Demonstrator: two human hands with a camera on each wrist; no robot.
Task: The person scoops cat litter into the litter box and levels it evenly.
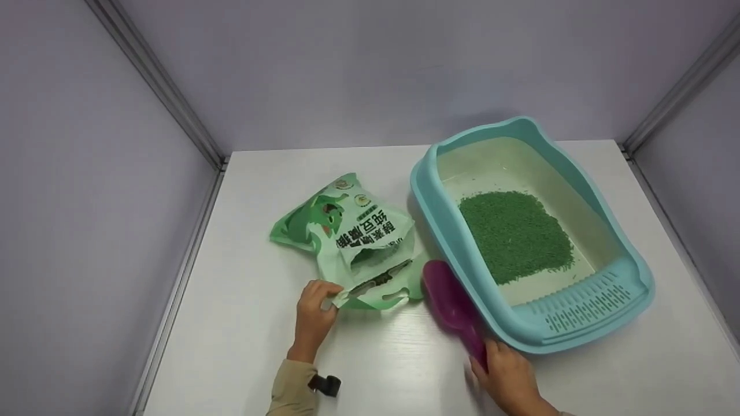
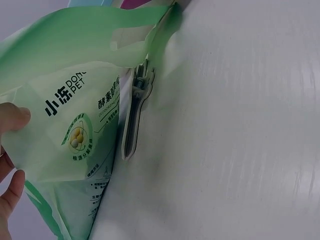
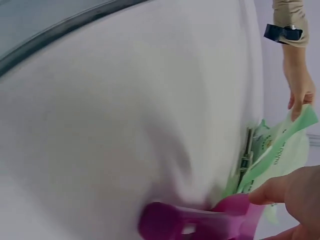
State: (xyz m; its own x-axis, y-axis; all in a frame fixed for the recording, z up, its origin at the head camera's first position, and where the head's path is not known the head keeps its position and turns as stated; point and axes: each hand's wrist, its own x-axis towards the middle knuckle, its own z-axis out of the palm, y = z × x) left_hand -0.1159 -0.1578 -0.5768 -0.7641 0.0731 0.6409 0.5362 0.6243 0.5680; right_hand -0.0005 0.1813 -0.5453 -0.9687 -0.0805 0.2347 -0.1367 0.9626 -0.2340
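Observation:
My left hand (image 1: 315, 312) pinches the near left corner of a green and white cat litter bag (image 1: 370, 222). In the left wrist view, the thumb (image 2: 15, 117) lies against the printed face of that bag (image 2: 65, 130). The bag lies with a torn opening facing up. A slim dark and grey tool (image 1: 381, 280) lies among the bag's near folds; its kind is unclear. My right hand (image 1: 509, 372) grips the handle of a purple scoop (image 1: 451, 300), whose bowl lies between the bag and the blue litter box (image 1: 462, 248).
Green litter pellets (image 1: 514, 237) form a patch inside the litter box, which takes up the right side of the white table (image 1: 243, 318). Grey walls (image 1: 370, 69) enclose the table at the back and sides. A black wrist camera (image 1: 326, 384) sits on my left sleeve.

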